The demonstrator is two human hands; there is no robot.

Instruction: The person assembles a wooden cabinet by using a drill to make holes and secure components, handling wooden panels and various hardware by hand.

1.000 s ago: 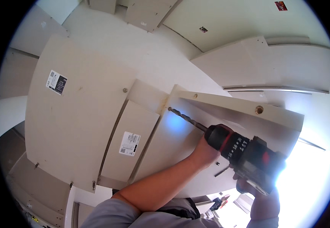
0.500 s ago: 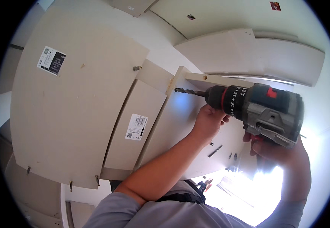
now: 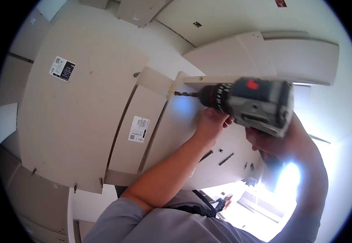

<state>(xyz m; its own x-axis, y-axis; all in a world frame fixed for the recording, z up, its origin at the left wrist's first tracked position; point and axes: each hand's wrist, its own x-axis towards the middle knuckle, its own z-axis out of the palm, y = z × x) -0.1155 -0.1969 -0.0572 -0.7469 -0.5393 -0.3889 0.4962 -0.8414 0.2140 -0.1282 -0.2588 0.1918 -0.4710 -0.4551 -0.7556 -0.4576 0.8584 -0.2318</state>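
My right hand point(image 3: 269, 141) is wrapped round the handle of a grey and dark-blue power drill point(image 3: 261, 107), which is blurred by motion. Its twist bit point(image 3: 187, 94) points left, with the tip against or very near the pale edge of a beige board point(image 3: 177, 86). A bluish light spot falls on the panel face below the bit. Just under the drill's chuck, my left hand point(image 3: 211, 123) has its fingers curled closed. Whatever those fingers hold is hidden behind them and the chuck.
Large labelled panel point(image 3: 62, 129) lies left, metal connector bolts point(image 3: 75, 188) at its edges. Beside it sits a narrower labelled panel point(image 3: 145, 103). A loose drill bit point(image 3: 226, 158) and small fittings point(image 3: 251, 166) lie near my left forearm. Further panels point(image 3: 301, 56) are at the far right.
The drill and both hands sit further left in the picture, as the whole view has shifted. The bit tip stays at the board's edge. Another dark bit shows beside my left forearm.
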